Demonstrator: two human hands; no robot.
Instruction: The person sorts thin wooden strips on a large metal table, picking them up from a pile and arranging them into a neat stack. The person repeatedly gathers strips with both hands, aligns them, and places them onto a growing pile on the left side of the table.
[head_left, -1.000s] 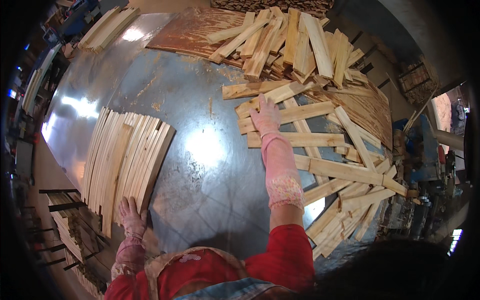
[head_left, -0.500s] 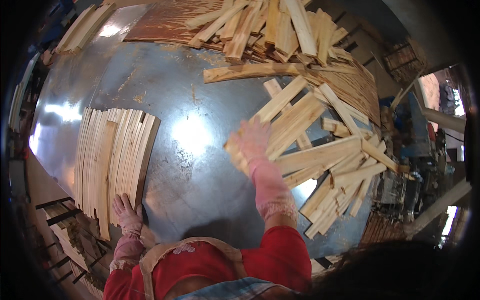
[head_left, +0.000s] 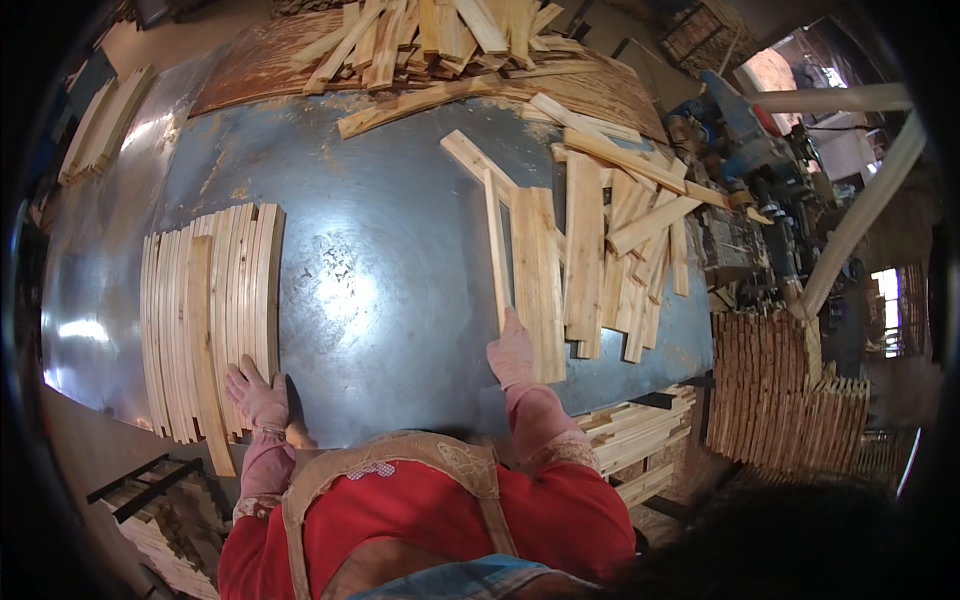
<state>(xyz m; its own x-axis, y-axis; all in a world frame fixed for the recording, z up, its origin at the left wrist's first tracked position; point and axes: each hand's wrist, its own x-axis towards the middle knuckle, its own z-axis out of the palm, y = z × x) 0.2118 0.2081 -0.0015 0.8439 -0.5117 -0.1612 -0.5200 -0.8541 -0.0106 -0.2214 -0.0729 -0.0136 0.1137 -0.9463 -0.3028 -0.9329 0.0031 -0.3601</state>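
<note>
My left hand (head_left: 258,398), in a pale pink glove, lies with spread fingers on the near right end of a row of wooden strips (head_left: 225,290). These strips stand side by side, and one longer strip (head_left: 203,340) lies on top, sticking out toward me. In my right hand (head_left: 512,355), gloved likewise, the near end of a narrow wooden strip (head_left: 496,255) is gripped; it points away from me, seemingly on edge. Right beside it lie wider boards (head_left: 545,285), and a short board (head_left: 475,158) slants at its far end.
Loose boards (head_left: 585,240) lie crisscross on the metal table (head_left: 400,200) to the right. At the far side a larger heap (head_left: 430,40) rests on a brown plywood sheet (head_left: 250,75). Machinery (head_left: 770,210) and stacked wood (head_left: 780,390) stand beyond the right edge.
My right hand has come back toward me from atop the boards and now grips one narrow strip. The boards beside it have swung to point away from me. My left hand stays on the row.
</note>
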